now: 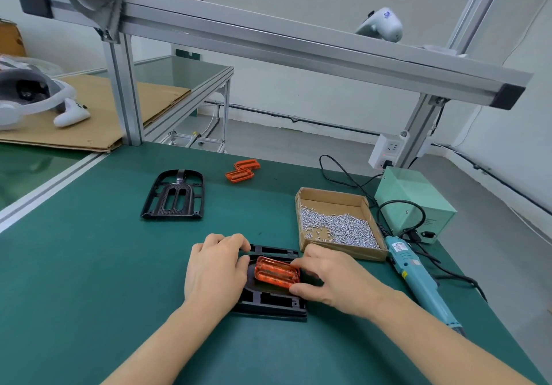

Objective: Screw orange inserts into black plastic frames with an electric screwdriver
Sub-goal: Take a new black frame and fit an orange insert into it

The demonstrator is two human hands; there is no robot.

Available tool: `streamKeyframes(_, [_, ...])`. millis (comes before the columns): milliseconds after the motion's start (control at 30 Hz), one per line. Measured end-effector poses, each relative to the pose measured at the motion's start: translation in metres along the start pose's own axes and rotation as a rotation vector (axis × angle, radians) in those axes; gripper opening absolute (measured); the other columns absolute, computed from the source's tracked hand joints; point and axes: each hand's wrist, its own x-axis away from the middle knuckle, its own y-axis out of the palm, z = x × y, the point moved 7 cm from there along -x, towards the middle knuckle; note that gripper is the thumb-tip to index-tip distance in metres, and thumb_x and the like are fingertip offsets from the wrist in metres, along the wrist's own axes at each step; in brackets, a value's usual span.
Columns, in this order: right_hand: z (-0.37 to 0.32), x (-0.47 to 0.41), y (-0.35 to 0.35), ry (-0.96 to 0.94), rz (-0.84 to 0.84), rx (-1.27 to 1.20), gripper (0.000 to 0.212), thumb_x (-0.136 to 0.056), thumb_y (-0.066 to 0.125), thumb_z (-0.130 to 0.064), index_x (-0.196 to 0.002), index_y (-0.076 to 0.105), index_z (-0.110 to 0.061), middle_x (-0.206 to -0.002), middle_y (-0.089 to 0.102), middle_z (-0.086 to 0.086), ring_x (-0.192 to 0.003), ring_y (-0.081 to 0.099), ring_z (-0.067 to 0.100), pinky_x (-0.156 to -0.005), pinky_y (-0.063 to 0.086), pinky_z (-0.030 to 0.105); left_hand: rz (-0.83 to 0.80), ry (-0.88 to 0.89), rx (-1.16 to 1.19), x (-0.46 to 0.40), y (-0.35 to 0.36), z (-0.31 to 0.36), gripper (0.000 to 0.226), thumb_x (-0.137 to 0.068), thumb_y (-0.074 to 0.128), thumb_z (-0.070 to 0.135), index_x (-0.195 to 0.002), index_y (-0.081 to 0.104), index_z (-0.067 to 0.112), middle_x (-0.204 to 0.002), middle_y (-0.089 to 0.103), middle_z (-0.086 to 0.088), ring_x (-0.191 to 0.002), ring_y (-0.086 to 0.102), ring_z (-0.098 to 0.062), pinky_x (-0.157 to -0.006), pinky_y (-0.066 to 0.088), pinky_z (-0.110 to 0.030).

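Beyond my fingers, I see the green bench top (89, 250) running to an aluminium frame (298, 50) overhead. Behind it stands a white wall (298, 92) over grey floor (298, 142). Left of them, a second bench (185, 71) carries flattened cardboard (98, 109).

Assembly workshop | green bench mat (89, 265) | aluminium frame (268, 41) at 12 o'clock | screw box (337, 223), electric screwdriver (418, 280) at 3 o'clock
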Motion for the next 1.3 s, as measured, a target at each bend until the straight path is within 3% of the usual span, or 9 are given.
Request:
streamKeyframes(133, [-0.001,-0.002,0.004,-0.022,-0.067,0.004,0.056,-0.093,0.053,-0.052,-0.140,0.049,-0.021,-0.097,0.041,-0.012,-0.089,0.044,0.006,-0.079,0.038,0.022,-0.008,0.009,0.000,0.000,0.002,-0.001,0.016,-0.094,0.051,0.027,-0.106,0.058,0.035,-0.106,0.049,0.010,-0.089,0.027,-0.012,-0.081,0.025,-0.020])
streamKeyframes(300, [-0.003,-0.013,0.001,0.014,-0.141,0.091,0.051,-0.088,0.059,-0.056,-0.125,0.061,-0.021,-0.093,0.054,-0.005,-0.087,0.051,0.015,-0.076,0.045,0.033,-0.027,0.032,0.006,-0.002,0.001,0.001,0.015,-0.091,0.051,0.039,-0.105,0.058,0.036,-0.097,0.043,0.014,-0.087,0.026,-0.009,-0.082,0.024,-0.021])
streamKeyframes(467, [-0.001,-0.012,-0.003,0.045,-0.055,0.043,0.050,-0.085,0.061,-0.058,-0.126,0.060,-0.029,-0.093,0.052,-0.011,-0.087,0.049,0.010,-0.074,0.041,0.029,-0.120,0.052,0.025,-0.003,0.004,-0.003,0.026,-0.084,0.059,0.047,-0.109,0.054,0.041,-0.095,0.034,0.018,-0.091,0.026,-0.009,-0.084,0.024,-0.022])
streamKeyframes(633, [-0.004,-0.005,0.006,0.062,0.028,0.026,0.050,-0.087,0.058,-0.059,-0.128,0.058,-0.030,-0.087,0.047,-0.018,-0.084,0.048,0.006,-0.070,0.035,0.026,-0.053,0.121,-0.043,-0.003,0.005,0.002,0.024,-0.088,0.058,0.039,-0.111,0.056,0.036,-0.111,0.056,0.016,-0.117,0.038,-0.007,-0.093,0.022,-0.023])
streamKeyframes(767, [0.011,0.007,-0.001,0.134,0.088,-0.210,0.051,-0.085,0.060,-0.059,-0.130,0.056,-0.036,-0.082,0.049,-0.019,-0.077,0.047,-0.003,-0.071,0.037,0.021,-0.038,0.089,-0.032,-0.006,0.007,0.000,0.020,-0.089,0.057,0.034,-0.110,0.057,0.037,-0.112,0.057,0.015,-0.117,0.040,-0.006,-0.091,0.022,-0.021])
streamKeyframes(867, [0.036,0.030,-0.021,0.272,0.292,-0.283,0.042,-0.085,0.063,-0.052,-0.123,0.062,-0.035,-0.082,0.053,-0.015,-0.075,0.050,0.001,-0.076,0.043,0.024,-0.043,0.086,-0.018,-0.008,0.012,0.006,0.020,-0.090,0.056,0.030,-0.109,0.058,0.036,-0.114,0.057,0.013,-0.117,0.040,-0.007,-0.089,0.022,-0.020])
streamKeyframes(967, [0.074,0.062,-0.037,0.527,0.389,-0.165,0.040,-0.087,0.067,-0.039,-0.125,0.060,-0.031,-0.089,0.052,-0.013,-0.081,0.052,0.006,-0.076,0.043,0.026,-0.071,0.113,-0.039,-0.009,0.017,0.013,0.018,-0.091,0.055,0.031,-0.108,0.058,0.035,-0.113,0.058,0.016,-0.117,0.040,-0.007,-0.088,0.021,-0.021])
streamKeyframes(1133, [0.128,0.118,-0.042,0.972,0.142,0.151,0.070,-0.087,0.056,-0.058,-0.145,0.032,-0.028,-0.124,0.046,0.002,-0.117,0.049,0.022,-0.083,0.044,0.032,-0.033,0.166,0.003,-0.015,0.008,0.024,0.013,-0.085,0.062,0.037,-0.097,0.062,0.034,-0.113,0.056,0.023,-0.120,0.038,-0.008,-0.094,0.016,-0.025])
streamKeyframes(1300, [0.144,0.141,-0.023,1.080,-0.025,0.053,0.066,-0.082,0.057,-0.065,-0.134,0.040,-0.028,-0.116,0.057,-0.003,-0.104,0.057,0.019,-0.077,0.048,0.030,-0.043,0.288,0.088,-0.044,0.015,0.076,0.009,-0.090,0.057,0.030,-0.096,0.064,0.030,-0.106,0.062,0.015,-0.113,0.043,-0.011,-0.092,0.023,-0.028])
